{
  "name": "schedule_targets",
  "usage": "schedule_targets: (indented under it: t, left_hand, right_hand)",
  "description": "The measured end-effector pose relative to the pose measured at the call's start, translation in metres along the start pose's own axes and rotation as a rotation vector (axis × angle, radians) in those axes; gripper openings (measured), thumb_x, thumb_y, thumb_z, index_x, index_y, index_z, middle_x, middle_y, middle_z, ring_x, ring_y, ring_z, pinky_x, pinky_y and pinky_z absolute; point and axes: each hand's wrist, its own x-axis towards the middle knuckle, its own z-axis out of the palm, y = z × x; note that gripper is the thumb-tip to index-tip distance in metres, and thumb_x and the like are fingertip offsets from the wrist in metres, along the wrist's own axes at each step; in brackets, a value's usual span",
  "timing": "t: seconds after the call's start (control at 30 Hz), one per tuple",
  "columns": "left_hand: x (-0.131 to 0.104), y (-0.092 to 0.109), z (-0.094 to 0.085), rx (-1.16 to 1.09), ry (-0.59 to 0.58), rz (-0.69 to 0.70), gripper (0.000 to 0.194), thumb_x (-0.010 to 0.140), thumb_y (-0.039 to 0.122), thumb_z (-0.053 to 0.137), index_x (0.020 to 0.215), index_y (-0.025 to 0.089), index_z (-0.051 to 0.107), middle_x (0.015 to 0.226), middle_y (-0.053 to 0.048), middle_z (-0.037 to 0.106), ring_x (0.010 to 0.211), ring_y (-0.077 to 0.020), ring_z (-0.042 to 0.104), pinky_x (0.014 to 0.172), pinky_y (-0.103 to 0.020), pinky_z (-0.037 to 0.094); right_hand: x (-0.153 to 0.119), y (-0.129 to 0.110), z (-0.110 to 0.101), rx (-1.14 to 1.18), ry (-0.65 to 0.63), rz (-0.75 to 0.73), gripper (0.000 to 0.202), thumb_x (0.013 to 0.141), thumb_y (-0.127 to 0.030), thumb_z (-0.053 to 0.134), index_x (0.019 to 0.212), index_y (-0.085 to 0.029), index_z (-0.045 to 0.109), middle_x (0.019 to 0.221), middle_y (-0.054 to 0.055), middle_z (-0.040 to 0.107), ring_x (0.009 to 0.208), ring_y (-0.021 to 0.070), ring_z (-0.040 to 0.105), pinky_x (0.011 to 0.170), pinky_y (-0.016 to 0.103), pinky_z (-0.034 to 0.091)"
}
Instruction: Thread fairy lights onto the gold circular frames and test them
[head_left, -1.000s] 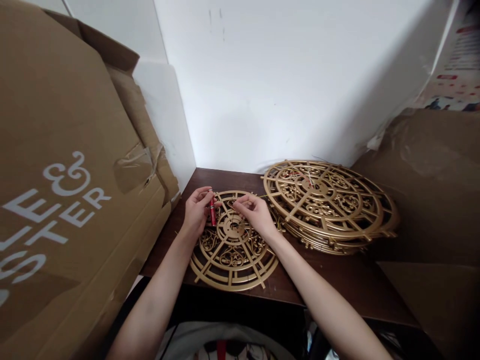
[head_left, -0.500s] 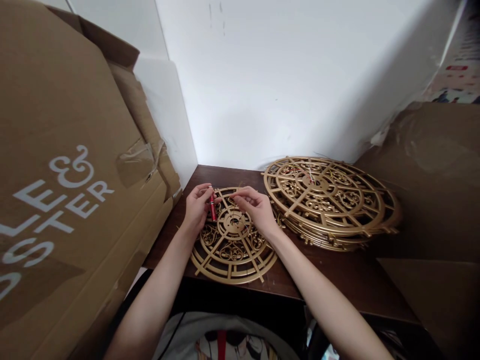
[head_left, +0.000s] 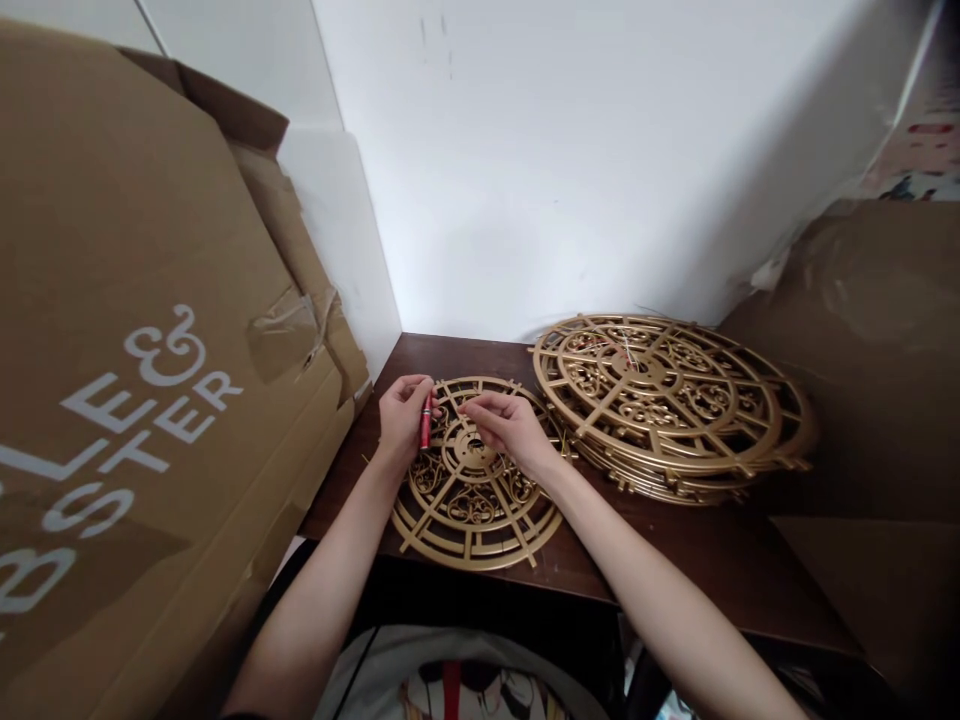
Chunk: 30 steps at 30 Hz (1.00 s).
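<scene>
My left hand (head_left: 403,415) is closed around a slim red tube (head_left: 426,428) with a pale band near its top, held upright over the left part of a round gold openwork panel (head_left: 474,562). The panel has a ringed hub, spokes and scrolled ornaments, and lies flat before me. Just right of the tube, my right hand (head_left: 508,428) pinches thumb and forefinger together above the panel's hub. What sits in that pinch is too small to make out. Thin wires poke out near the panel's edges.
A stack of similar gold panels (head_left: 675,465) stands to the right on the dark brown table (head_left: 660,570). Large cardboard boxes rise at the left (head_left: 150,250) and right (head_left: 862,350). A white wall (head_left: 555,180) closes off the back.
The whole view has shifted slightly, moving things a little to the right. My right hand has come lower and closer to the panel's hub; my left still holds the red tube, now more upright.
</scene>
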Motion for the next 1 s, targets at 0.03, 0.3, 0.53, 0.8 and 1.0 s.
schedule_targets:
  t: [0.03, 0.3, 0.53, 0.8, 1.0]
  left_hand:
    - [0.000, 0.000, 0.000, 0.025, 0.002, 0.015, 0.027, 0.063, 0.030, 0.076, 0.079, 0.014, 0.062, 0.059, 0.002, 0.062, 0.046, -0.0081, 0.054, 0.044, -0.019, 0.044]
    - [-0.001, -0.001, 0.001, 0.101, 0.038, 0.112, 0.017, 0.064, 0.026, 0.073, 0.070, 0.014, 0.061, 0.057, 0.002, 0.061, 0.048, -0.0083, 0.054, 0.049, -0.020, 0.043]
    - [0.004, -0.008, -0.003, 0.101, 0.068, 0.102, 0.017, 0.065, 0.026, 0.071, 0.067, 0.015, 0.058, 0.054, 0.003, 0.059, 0.046, -0.0089, 0.053, 0.048, -0.020, 0.041]
    - [0.007, -0.011, -0.005, 0.078, 0.083, 0.094, 0.019, 0.065, 0.027, 0.071, 0.066, 0.015, 0.056, 0.052, 0.002, 0.059, 0.047, -0.0106, 0.054, 0.049, -0.022, 0.041]
    - [0.009, -0.012, -0.005, 0.068, 0.080, 0.091, 0.020, 0.065, 0.027, 0.071, 0.065, 0.015, 0.055, 0.052, 0.002, 0.059, 0.047, -0.0105, 0.055, 0.049, -0.021, 0.042]
  right_hand:
    - [0.000, 0.001, 0.001, -0.002, -0.013, 0.003, 0.035, 0.072, -0.047, 0.074, 0.086, -0.015, 0.069, 0.047, -0.007, 0.046, 0.039, 0.0042, 0.035, 0.037, 0.018, 0.019]
    - [-0.005, 0.007, 0.009, -0.128, -0.163, 0.048, 0.035, 0.071, -0.049, 0.074, 0.074, -0.016, 0.065, 0.045, -0.008, 0.044, 0.039, 0.0044, 0.030, 0.039, 0.020, 0.020]
    - [-0.004, 0.018, 0.009, -0.274, -0.225, -0.007, 0.032, 0.074, -0.047, 0.072, 0.075, -0.015, 0.068, 0.055, -0.005, 0.052, 0.047, 0.0056, 0.035, 0.046, 0.021, 0.022]
    - [-0.006, 0.022, 0.010, -0.605, -0.161, -0.136, 0.027, 0.083, -0.042, 0.063, 0.081, -0.017, 0.074, 0.054, -0.004, 0.050, 0.050, 0.0086, 0.035, 0.051, 0.023, 0.024]
    - [-0.007, 0.027, 0.011, -0.804, -0.067, -0.266, 0.018, 0.086, -0.030, 0.060, 0.090, -0.021, 0.075, 0.052, -0.005, 0.051, 0.049, 0.0098, 0.039, 0.056, 0.023, 0.029]
